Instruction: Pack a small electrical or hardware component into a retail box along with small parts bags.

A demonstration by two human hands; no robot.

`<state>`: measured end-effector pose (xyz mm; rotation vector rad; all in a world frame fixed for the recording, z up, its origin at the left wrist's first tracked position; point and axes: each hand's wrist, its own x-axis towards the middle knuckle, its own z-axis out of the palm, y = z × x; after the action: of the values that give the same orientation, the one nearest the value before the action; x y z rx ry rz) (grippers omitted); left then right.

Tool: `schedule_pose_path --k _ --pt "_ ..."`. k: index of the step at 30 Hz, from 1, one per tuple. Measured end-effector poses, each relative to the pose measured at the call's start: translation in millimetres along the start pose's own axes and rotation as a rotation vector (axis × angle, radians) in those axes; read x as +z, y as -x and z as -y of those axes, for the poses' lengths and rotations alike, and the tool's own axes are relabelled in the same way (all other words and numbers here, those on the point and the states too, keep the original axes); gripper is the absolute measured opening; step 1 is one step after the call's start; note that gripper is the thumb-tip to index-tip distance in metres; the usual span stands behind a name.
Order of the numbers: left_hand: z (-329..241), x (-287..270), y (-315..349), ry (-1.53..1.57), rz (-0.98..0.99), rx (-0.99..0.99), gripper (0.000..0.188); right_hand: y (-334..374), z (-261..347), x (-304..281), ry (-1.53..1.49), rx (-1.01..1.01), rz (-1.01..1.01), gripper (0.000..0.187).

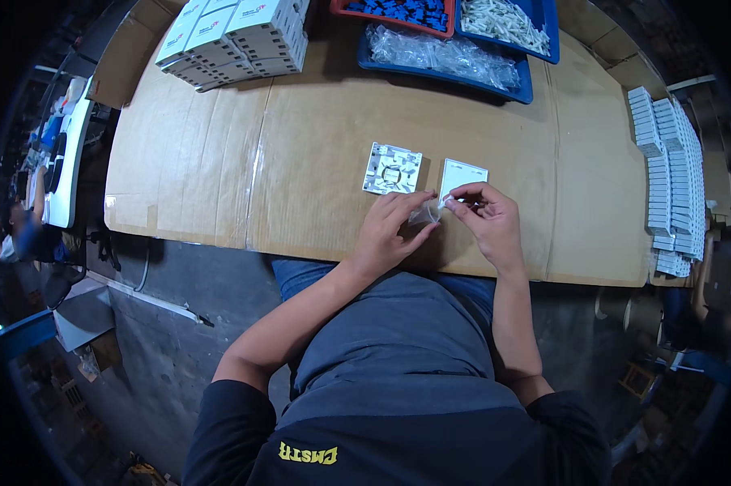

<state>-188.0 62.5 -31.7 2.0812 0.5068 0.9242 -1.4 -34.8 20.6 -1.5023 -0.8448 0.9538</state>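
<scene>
My left hand point(391, 231) has its fingers and thumb closed around a small clear plastic bag point(424, 215) near the table's front edge. Close beside it, my right hand point(492, 223) pinches a small white piece point(444, 203) between thumb and fingertips, at the bag's upper end. Whether the piece is inside the bag I cannot tell. Just beyond my left hand lies a square white box-like part point(393, 168) with a round pattern in its middle. A flat white square plate point(465, 172) rests beyond my right hand, partly hidden by the fingers.
Across the cardboard-covered table point(317, 162) stand a blue tray of clear plastic bags point(526, 85), a blue bin of small white pieces point(553, 40) and a red bin of blue pieces point(341, 10). White boxes point(244, 40) are stacked far left, more white parts point(673, 178) far right.
</scene>
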Motion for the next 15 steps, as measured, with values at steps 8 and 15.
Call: schedule_pose_path --k 8,15 --pt "1.4 2.8 2.0 0.018 -0.021 0.002 0.06 -3.0 -4.6 2.2 0.306 -0.111 0.103 0.015" --pt "6.5 4.4 5.3 0.022 0.01 0.019 0.059 -14.2 5.0 1.7 0.295 0.031 0.214 0.013"
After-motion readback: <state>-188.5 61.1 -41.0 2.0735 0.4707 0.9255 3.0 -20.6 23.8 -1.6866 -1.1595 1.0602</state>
